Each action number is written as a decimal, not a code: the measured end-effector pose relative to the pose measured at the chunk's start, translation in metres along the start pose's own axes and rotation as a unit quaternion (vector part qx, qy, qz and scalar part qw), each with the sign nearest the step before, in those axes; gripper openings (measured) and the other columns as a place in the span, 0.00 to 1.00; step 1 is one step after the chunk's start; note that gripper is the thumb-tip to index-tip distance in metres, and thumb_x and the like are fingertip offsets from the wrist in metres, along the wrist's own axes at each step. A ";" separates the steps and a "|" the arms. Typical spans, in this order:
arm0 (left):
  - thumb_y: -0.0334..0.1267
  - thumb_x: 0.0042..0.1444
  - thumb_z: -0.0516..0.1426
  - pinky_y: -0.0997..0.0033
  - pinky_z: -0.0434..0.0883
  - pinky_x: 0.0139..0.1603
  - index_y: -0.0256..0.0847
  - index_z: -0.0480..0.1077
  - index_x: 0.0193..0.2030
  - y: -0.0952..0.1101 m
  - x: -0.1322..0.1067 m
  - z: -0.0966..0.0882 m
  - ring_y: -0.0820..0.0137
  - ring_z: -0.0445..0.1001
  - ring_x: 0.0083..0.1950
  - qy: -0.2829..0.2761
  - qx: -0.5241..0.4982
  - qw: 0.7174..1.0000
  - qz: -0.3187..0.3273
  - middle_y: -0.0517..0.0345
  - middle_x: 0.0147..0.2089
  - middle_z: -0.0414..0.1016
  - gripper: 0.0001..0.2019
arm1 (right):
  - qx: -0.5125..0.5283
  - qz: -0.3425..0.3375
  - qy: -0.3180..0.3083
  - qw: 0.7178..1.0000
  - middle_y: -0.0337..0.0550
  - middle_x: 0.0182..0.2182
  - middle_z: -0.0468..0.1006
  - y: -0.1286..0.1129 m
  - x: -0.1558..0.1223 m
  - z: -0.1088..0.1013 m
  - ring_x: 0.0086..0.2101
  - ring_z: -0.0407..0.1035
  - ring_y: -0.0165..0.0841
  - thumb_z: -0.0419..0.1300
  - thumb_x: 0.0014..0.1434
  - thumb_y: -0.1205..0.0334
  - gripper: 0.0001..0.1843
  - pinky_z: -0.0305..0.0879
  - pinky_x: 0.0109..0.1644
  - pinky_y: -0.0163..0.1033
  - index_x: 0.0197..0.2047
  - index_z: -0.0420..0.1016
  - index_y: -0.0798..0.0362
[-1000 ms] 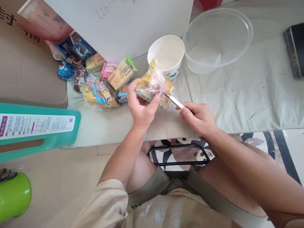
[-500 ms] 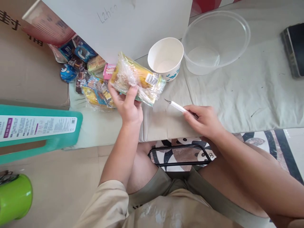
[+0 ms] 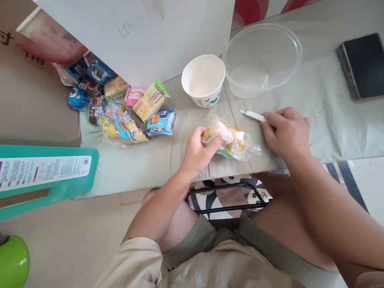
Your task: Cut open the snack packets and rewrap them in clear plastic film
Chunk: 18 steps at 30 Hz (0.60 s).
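Observation:
My left hand [image 3: 199, 154] is closed on a crinkly, clear and yellow plastic-wrapped snack pack [image 3: 228, 138], low over the cloth near its front edge. The thumb presses on top of the wrapper; what is inside cannot be made out clearly. To the right, my right hand [image 3: 286, 132] grips a small white-handled knife [image 3: 253, 115] whose short tip points left, apart from the pack. Behind them stand a white paper cup [image 3: 204, 80] with blue marks and a wide clear plastic bowl [image 3: 264, 60].
Several wrapped snacks lie at left, among them a soda biscuit packet [image 3: 151, 101] and a blue packet [image 3: 162, 121]. A white box [image 3: 168, 36] stands behind. A teal bottle [image 3: 75, 172] is at the left edge and a phone [image 3: 364, 66] at far right.
My left hand has brought the snack pack right and toward me, uncovering the biscuit and blue packets. My right hand has shifted right and away from me with the knife.

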<state>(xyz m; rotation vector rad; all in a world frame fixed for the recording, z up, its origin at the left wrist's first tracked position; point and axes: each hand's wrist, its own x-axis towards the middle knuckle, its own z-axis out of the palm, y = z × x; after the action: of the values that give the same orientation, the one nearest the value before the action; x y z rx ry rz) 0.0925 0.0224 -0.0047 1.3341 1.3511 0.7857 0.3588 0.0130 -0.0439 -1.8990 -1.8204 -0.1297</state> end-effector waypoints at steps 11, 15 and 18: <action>0.52 0.61 0.64 0.58 0.75 0.62 0.45 0.63 0.66 -0.020 0.029 -0.023 0.57 0.75 0.65 0.021 0.195 0.936 0.293 0.45 0.63 0.74 0.31 | 0.280 -0.238 -0.060 0.928 0.51 0.51 0.79 -0.055 -0.011 -0.024 0.51 0.75 0.44 0.59 0.61 0.56 0.22 0.68 0.54 0.51 0.58 0.73 0.48; 0.39 0.62 0.60 0.65 0.77 0.51 0.46 0.68 0.59 -0.025 0.036 -0.032 0.65 0.79 0.51 0.109 0.156 0.942 0.275 0.52 0.53 0.77 0.18 | 0.213 -0.220 -0.028 0.952 0.39 0.33 0.80 -0.065 -0.015 -0.014 0.41 0.75 0.37 0.57 0.61 0.69 0.10 0.62 0.46 0.47 0.37 0.77 0.46; 0.32 0.57 0.59 0.67 0.76 0.48 0.44 0.69 0.53 -0.031 0.043 -0.045 0.69 0.77 0.44 0.161 0.120 0.943 0.266 0.55 0.48 0.75 0.16 | 0.199 -0.172 0.030 0.964 0.41 0.29 0.77 -0.046 -0.007 -0.012 0.34 0.70 0.37 0.59 0.58 0.70 0.10 0.61 0.41 0.47 0.28 0.73 0.48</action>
<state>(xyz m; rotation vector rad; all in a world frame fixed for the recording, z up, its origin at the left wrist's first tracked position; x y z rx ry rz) 0.0476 0.0680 -0.0322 1.8666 1.3816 1.2793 0.3171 0.0004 -0.0232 -1.2866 -1.9465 0.0582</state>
